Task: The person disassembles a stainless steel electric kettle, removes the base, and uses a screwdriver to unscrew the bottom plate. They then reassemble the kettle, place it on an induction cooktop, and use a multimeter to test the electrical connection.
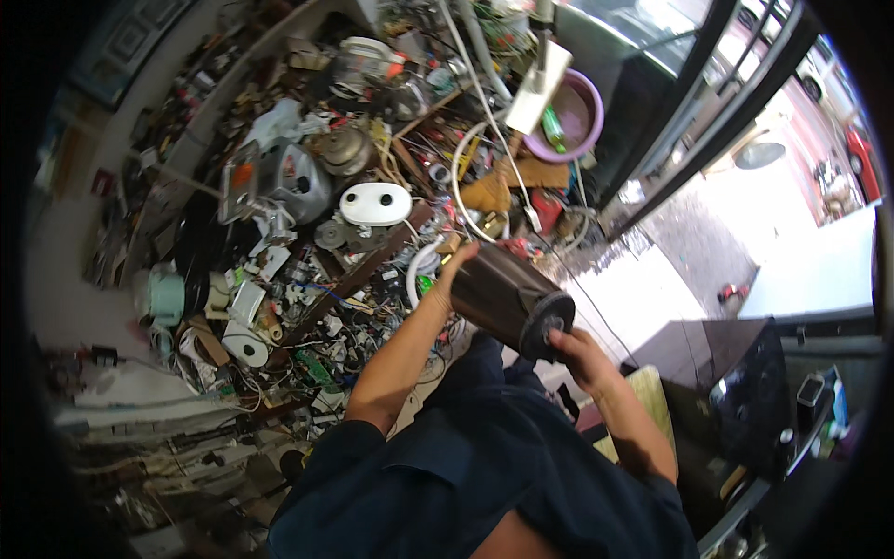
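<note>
Cluttered floor of wires and scrap parts point(307, 279) below, the left hand point(456, 270) and right hand point(573, 349) (fingers curled) grasp a dark blender jar point(503, 293).

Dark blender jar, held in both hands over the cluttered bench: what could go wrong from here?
1. The dark blender jar hangs in the air between the left hand at its upper end and the right hand at the base; a slip could drop it.
2. The bench below is piled with loose wires and parts, so a fall might crack the jar or knock things off.
3. The white cable loops close by and could snag.
</note>
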### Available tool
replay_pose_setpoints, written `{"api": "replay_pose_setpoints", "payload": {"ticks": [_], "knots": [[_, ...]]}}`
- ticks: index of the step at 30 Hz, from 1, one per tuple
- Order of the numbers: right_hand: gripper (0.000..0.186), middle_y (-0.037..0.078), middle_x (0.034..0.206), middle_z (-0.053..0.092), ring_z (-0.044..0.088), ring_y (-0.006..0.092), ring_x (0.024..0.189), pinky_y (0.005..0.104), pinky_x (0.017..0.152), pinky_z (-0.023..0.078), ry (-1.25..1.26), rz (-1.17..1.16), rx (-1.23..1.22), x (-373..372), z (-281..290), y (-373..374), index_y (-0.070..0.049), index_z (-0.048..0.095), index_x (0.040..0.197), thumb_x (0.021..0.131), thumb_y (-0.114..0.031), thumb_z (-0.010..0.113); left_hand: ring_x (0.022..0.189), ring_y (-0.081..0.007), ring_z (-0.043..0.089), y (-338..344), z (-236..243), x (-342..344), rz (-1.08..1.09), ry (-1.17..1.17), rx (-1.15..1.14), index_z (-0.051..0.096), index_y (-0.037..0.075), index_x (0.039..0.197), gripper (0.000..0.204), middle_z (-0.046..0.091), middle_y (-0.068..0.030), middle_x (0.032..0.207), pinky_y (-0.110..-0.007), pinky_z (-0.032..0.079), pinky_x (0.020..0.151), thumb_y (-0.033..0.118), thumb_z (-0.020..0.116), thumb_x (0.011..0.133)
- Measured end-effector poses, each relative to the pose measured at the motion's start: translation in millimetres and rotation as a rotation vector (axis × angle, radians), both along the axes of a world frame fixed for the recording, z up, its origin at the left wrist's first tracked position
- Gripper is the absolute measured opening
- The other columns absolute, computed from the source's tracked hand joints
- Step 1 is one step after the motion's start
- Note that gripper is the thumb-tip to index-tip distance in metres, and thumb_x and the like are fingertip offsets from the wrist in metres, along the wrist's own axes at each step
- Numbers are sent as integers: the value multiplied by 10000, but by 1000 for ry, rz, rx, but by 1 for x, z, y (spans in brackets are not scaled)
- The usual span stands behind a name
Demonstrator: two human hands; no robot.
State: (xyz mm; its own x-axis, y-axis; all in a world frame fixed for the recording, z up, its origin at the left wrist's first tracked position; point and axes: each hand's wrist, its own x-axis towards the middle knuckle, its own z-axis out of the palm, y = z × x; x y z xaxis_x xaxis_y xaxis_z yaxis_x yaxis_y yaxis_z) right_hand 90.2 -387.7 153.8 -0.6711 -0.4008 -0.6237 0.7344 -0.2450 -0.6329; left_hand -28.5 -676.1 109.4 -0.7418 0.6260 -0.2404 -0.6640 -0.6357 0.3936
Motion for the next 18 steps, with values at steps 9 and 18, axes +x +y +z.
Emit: {"api": "replay_pose_setpoints", "payload": {"ticks": [9,18], "knots": [[452,33,1067,734,615,100,882,264,769,456,42,-82,121,-80,29,-30,49,660,1329,1031,-282,736,1415,-391,572,-3,-22,-105,-112,102,155,476,2,1554,781,564,-223,1555,-542,414,1234,548,587,1007],[618,105,1254,711,662,174,1102,331,1009,531,214,-94,16,-128,26,-61,98,616,1386,950,-270,852,1487,-425,499,-33,-49,-182,-214,10,274,434,-31,1584,790,508,-272,1598,-589,369,1256,559,460,1060]]}}
